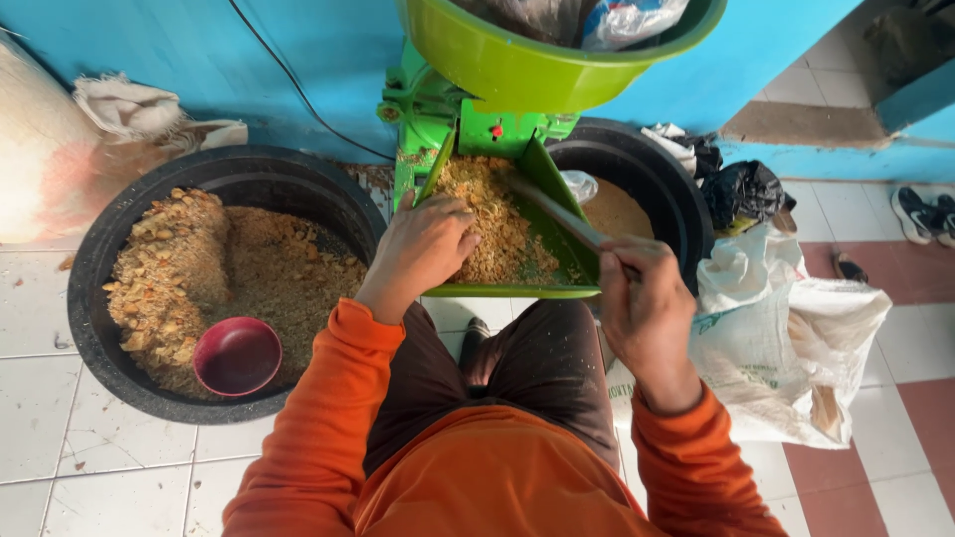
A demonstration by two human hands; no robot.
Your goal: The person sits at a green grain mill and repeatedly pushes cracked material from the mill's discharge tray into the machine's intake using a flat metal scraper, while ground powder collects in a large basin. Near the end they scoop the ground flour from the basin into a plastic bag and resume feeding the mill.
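Observation:
A green grinding machine [468,124] stands against the blue wall, with a green feed tray [557,204] sloping toward me, full of coarse tan crumbs [492,224]. My left hand [423,249] rests palm down on the crumbs in the tray, fingers spread. My right hand [647,303] grips the near end of a thin stick [557,209] that reaches diagonally up into the tray. A green bowl-shaped hopper [527,70] sits on top of the machine, holding a crumpled plastic bag.
A large black tub [99,259] at left holds tan crumbs and chunks plus a small red bowl [237,356]. A second black tub [662,184] behind the tray holds fine brown meal. White sacks [796,348], a black bag [741,189] and shoes [920,214] lie at right.

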